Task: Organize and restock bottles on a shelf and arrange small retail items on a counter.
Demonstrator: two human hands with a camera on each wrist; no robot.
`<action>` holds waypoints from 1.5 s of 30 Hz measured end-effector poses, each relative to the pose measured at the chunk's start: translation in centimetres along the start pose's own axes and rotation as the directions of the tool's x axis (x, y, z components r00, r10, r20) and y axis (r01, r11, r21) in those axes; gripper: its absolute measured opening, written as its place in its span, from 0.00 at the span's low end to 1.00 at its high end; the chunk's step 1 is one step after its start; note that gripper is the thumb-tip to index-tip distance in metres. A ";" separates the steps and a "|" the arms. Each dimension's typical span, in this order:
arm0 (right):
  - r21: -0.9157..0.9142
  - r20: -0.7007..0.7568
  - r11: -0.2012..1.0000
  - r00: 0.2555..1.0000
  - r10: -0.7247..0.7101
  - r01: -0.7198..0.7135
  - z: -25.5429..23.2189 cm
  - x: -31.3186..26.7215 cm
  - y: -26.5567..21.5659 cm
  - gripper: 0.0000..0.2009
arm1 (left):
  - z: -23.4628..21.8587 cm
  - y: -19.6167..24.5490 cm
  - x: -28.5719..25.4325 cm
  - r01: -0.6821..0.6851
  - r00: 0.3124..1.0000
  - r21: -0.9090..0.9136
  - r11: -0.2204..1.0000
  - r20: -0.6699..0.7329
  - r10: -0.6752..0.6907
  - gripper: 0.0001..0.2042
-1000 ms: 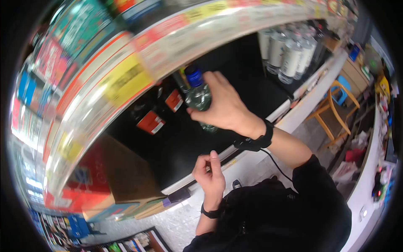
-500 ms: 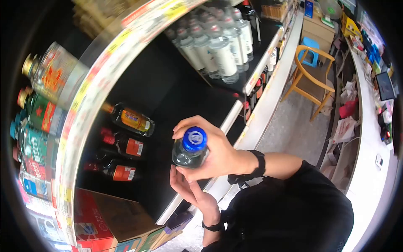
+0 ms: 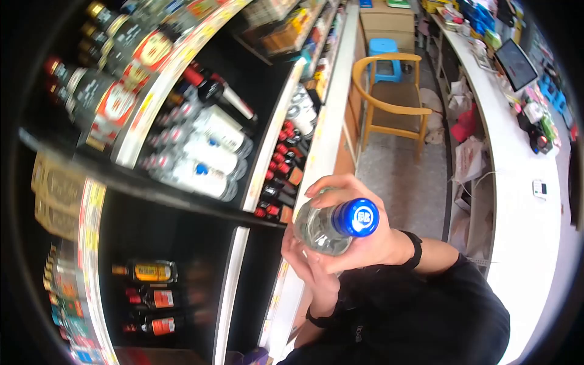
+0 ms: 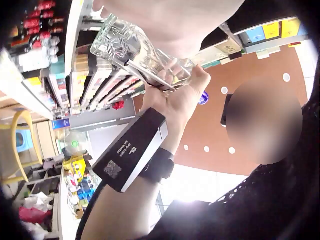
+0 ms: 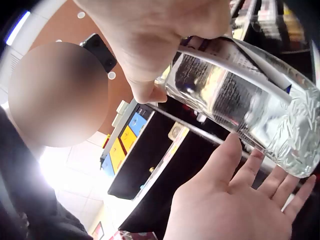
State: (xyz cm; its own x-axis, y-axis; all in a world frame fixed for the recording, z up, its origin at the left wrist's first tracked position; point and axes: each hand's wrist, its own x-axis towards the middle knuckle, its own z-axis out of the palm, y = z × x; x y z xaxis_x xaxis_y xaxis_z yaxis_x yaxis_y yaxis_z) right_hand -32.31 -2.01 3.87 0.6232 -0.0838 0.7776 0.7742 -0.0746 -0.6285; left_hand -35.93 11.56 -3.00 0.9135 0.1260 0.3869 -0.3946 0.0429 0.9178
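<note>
A clear glass bottle (image 3: 321, 233) with a blue cap (image 3: 359, 217) is held in front of the body, cap toward the head camera. My right hand (image 3: 378, 246) curls round its upper part. Beside the bottle's lower side is my left hand (image 3: 316, 275), partly behind it. In the right wrist view the right hand (image 5: 165, 35) grips near the neck of the bottle (image 5: 215, 92); the left hand (image 5: 235, 200) has its fingers extended at the base, contact unclear. The left wrist view shows the patterned glass base (image 4: 112, 42) beside the left hand (image 4: 175, 22).
Shelves with standing and lying bottles (image 3: 210, 143) rise at the left. A yellow bottle (image 3: 152, 271) lies on the lower black shelf (image 3: 204, 228). A wooden chair (image 3: 395, 109) and blue stool (image 3: 384, 59) stand ahead. A white counter (image 3: 517, 243) runs along the right.
The right hand has brought the bottle out from the shelf, and the left hand has risen beside it. The head view has swung right, showing more of the chair and counter.
</note>
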 end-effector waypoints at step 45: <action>0.128 0.337 0.966 0.926 0.170 -0.224 1.2 34.0 35.9 0.27 | 16.2 -14.8 36.0 -0.019 0.941 0.129 0.991 -0.332 0.061 0.32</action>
State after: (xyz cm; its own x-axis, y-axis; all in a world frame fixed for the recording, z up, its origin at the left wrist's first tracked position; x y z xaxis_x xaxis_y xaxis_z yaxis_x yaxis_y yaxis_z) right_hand 16.79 -6.33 7.75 0.7459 0.2445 0.6196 0.6229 0.0735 -0.7789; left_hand 4.45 -0.55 -1.24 0.8028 0.4503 0.3907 -0.3959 -0.0874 0.9141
